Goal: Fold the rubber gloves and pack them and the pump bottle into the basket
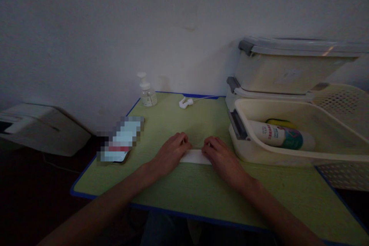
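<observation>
A flat white strip (196, 156), perhaps folded paper or tissue, lies on the green tabletop in front of me. My left hand (172, 150) is closed at its left end, fingers bent and pressed together. At the strip's right end my right hand (221, 155) is curled in the same way. Both sets of fingertips touch the strip, and its middle shows between them. The hands cover its two ends.
A pump bottle (148, 94) and a white nozzle-like piece (186, 102) stand near the wall. Left lies a blurred phone (122, 140). Right is an open cream bin (276, 157) holding a printed white-and-teal bottle (273, 133); a lidded box (282, 73) stands behind it.
</observation>
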Motion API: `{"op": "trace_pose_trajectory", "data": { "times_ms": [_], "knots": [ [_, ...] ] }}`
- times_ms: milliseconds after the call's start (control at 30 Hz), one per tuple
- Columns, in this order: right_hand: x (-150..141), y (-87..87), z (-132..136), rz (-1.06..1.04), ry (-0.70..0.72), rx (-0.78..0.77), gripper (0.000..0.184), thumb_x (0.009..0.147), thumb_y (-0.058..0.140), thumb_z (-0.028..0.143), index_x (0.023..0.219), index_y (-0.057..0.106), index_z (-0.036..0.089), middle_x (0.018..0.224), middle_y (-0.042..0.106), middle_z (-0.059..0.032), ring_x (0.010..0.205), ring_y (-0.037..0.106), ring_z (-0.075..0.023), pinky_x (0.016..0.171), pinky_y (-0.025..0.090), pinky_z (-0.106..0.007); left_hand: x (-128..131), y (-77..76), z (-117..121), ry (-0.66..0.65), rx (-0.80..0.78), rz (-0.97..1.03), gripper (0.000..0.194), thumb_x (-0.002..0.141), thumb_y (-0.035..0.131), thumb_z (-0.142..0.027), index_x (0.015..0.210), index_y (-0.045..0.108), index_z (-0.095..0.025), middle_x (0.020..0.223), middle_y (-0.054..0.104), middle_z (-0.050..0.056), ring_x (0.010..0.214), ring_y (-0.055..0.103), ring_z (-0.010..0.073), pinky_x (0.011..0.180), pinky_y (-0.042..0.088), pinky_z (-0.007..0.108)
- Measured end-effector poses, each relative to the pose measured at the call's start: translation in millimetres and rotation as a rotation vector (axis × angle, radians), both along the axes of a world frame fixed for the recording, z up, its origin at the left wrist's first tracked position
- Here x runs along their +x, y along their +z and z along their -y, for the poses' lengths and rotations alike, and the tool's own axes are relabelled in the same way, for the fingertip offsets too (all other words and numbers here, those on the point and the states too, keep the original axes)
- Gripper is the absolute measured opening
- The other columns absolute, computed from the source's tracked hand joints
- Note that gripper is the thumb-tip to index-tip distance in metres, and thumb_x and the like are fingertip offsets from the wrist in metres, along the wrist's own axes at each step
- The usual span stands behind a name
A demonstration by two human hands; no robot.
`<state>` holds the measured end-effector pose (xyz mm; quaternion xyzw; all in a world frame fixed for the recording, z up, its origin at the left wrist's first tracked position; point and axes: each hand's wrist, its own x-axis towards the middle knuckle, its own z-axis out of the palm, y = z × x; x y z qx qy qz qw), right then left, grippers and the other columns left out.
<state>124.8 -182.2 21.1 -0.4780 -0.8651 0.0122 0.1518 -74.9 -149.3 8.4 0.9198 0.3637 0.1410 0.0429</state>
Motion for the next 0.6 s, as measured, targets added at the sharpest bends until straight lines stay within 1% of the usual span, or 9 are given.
{"op": "trace_pose_trajectory", "data": {
  "times_ms": [67, 133, 167, 233, 333, 400, 467, 533, 600],
  "knots": [
    [0, 0.4, 1, 0.058, 0.065, 0.031, 0.007, 0.079, 0.058, 0.008, 0.081, 0.061, 0.014, 0.088, 0.062, -0.0064, 0.085, 0.057, -0.0196, 0.076, 0.048, -0.034, -1, -0.7, -3, -0.131, 0.086, -0.031, 0.017, 0.088, 0.044, -0.012, 0.087, 0.061, -0.016, 0.092, 0.055, 0.006, 0.088, 0.050, 0.0181, 0.077, 0.042, 0.031],
    [2, -0.6, 3, 0.092, 0.094, 0.036, 0.008, 0.078, 0.060, 0.007, 0.083, 0.061, 0.014, 0.085, 0.063, -0.0055, 0.082, 0.057, -0.0192, 0.077, 0.048, -0.034, -3, -0.8, -6, -0.218, 0.105, -0.079, 0.015, 0.088, 0.046, -0.013, 0.089, 0.061, -0.016, 0.089, 0.058, 0.005, 0.085, 0.051, 0.0176, 0.076, 0.041, 0.031],
    [3, -1.6, 5, 0.102, 0.094, 0.039, 0.009, 0.078, 0.059, 0.007, 0.084, 0.061, 0.013, 0.084, 0.063, -0.0054, 0.081, 0.057, -0.0188, 0.077, 0.048, -0.034, -4, -0.5, -6, -0.239, 0.097, -0.100, 0.014, 0.087, 0.047, -0.013, 0.089, 0.061, -0.016, 0.088, 0.059, 0.004, 0.084, 0.051, 0.0174, 0.076, 0.041, 0.030],
    [4, -4.2, 9, 0.108, 0.078, 0.051, 0.009, 0.079, 0.060, 0.012, 0.088, 0.061, 0.013, 0.086, 0.063, -0.0062, 0.081, 0.057, -0.0192, 0.076, 0.049, -0.034, -6, 1.6, -6, -0.225, 0.073, -0.125, 0.016, 0.087, 0.047, -0.012, 0.092, 0.061, -0.016, 0.088, 0.060, 0.004, 0.084, 0.052, 0.0175, 0.076, 0.041, 0.030],
    [4, -8.3, 14, 0.103, 0.027, 0.078, 0.019, 0.078, 0.062, 0.021, 0.094, 0.060, 0.012, 0.088, 0.063, -0.0076, 0.083, 0.057, -0.0212, 0.074, 0.049, -0.036, -8, 7.6, 2, -0.147, 0.028, -0.137, 0.020, 0.087, 0.046, -0.013, 0.101, 0.060, -0.018, 0.090, 0.060, 0.003, 0.085, 0.054, 0.0181, 0.076, 0.041, 0.032],
    [2, -10.7, 14, 0.126, 0.007, 0.099, 0.019, 0.076, 0.063, 0.020, 0.093, 0.060, 0.013, 0.086, 0.063, -0.0072, 0.083, 0.057, -0.0218, 0.074, 0.049, -0.036, -6, 11.1, 9, -0.105, 0.027, -0.158, 0.020, 0.085, 0.051, -0.022, 0.103, 0.059, -0.017, 0.091, 0.060, 0.005, 0.087, 0.054, 0.0206, 0.079, 0.041, 0.036],
    [-1, -12.8, 13, 0.177, 0.003, 0.135, 0.012, 0.077, 0.061, 0.015, 0.089, 0.060, 0.013, 0.083, 0.064, -0.0069, 0.082, 0.058, -0.0220, 0.073, 0.049, -0.036, -3, 12.1, 15, -0.080, 0.077, -0.201, 0.022, 0.083, 0.054, -0.028, 0.100, 0.059, -0.014, 0.092, 0.061, 0.007, 0.088, 0.054, 0.0230, 0.080, 0.041, 0.038],
    [-3, -14.1, 13, 0.236, 0.013, 0.190, 0.013, 0.079, 0.057, 0.012, 0.091, 0.060, 0.012, 0.083, 0.064, -0.0080, 0.083, 0.058, -0.0227, 0.072, 0.049, -0.036, -1, 10.3, 17, -0.075, 0.159, -0.256, 0.018, 0.084, 0.052, -0.022, 0.099, 0.058, -0.013, 0.091, 0.062, 0.008, 0.085, 0.056, 0.0228, 0.077, 0.041, 0.037],
    [-4, -13.8, 14, 0.288, 0.030, 0.239, 0.020, 0.080, 0.054, 0.009, 0.099, 0.059, 0.010, 0.086, 0.065, -0.0099, 0.085, 0.059, -0.0229, 0.071, 0.049, -0.035, 0, 7.5, 15, -0.089, 0.233, -0.302, 0.017, 0.085, 0.048, -0.011, 0.100, 0.056, -0.014, 0.088, 0.064, 0.008, 0.081, 0.057, 0.0210, 0.074, 0.042, 0.035]
  ]
}}
